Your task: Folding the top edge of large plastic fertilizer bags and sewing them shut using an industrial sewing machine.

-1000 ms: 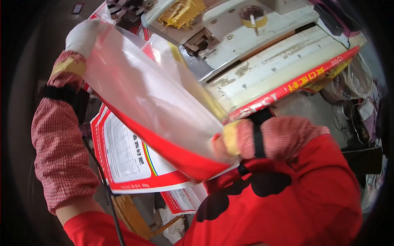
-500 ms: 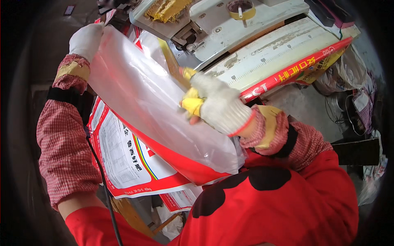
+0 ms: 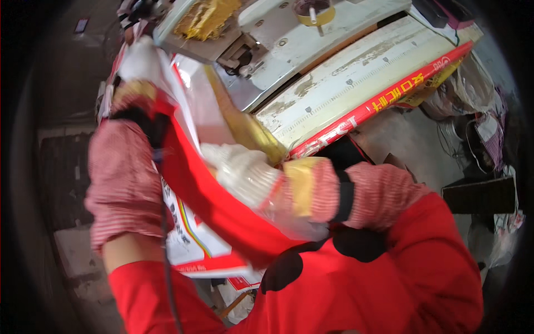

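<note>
1. Left hand point(image 3: 139, 58), gloved, clenched on the upper edge of the red-and-white bag point(image 3: 194, 183).
2. Right hand point(image 3: 242, 172), gloved, reaches inside the bag; grip state unclear.
3. Bag held off the near edge of the white surface point(image 3: 345, 83).

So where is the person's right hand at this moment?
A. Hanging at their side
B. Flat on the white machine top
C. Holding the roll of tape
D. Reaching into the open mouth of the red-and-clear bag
D: the gloved right hand is seen through the clear plastic of the bag, while the left hand holds the bag's top edge up.
</note>
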Tool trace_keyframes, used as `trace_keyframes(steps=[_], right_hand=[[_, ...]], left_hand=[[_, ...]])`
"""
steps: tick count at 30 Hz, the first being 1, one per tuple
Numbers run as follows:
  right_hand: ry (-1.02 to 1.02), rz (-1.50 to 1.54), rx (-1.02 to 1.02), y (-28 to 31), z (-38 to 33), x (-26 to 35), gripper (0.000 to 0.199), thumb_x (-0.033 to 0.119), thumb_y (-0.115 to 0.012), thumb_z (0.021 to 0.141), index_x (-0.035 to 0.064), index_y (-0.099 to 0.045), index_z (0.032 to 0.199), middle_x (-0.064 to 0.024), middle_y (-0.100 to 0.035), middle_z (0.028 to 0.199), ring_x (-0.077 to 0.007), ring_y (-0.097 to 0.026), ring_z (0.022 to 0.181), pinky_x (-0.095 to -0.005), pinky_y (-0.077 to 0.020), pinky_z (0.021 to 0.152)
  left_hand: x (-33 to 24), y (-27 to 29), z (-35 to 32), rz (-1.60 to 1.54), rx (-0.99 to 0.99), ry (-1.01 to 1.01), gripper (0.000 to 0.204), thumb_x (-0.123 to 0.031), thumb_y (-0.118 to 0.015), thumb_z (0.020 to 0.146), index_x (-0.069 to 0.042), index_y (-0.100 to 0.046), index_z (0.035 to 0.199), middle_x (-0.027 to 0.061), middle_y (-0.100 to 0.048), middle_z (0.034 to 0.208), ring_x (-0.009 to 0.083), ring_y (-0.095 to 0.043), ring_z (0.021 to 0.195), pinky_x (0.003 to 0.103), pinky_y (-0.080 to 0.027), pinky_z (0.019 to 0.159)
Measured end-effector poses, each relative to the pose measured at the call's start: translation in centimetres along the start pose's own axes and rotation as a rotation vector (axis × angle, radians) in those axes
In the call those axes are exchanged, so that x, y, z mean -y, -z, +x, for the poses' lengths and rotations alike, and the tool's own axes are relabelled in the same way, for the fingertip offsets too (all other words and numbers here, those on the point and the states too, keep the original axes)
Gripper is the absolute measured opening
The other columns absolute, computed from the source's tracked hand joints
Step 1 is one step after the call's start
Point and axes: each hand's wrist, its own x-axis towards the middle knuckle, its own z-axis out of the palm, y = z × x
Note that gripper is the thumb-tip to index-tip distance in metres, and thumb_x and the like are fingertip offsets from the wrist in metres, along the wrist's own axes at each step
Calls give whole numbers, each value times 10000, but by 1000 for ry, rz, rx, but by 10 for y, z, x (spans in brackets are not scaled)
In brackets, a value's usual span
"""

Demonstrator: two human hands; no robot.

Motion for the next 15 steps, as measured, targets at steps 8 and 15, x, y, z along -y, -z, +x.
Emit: trace_keyframes(steps=[8,15], right_hand=[[-932,573,260,111,-85,-100,280,171,-554,809,77,-591,1069,-59,-619,916,-129,-574,804,-281,-455,727],[-565,232,47,112,-75,-60,315,125,-600,778,135,-595,1093,-101,-637,814,-181,-599,713,-262,-455,643]], left_hand=[[-62,-69,-87,-227,-46,-415,246,-126,-471,782,-146,-562,1009,55,-594,850,227,-601,627,337,-481,502],[-56,-79,-74,-585,-162,-447,135,-146,-574,719,-128,-615,846,100,-600,786,273,-584,701,331,-466,605]])
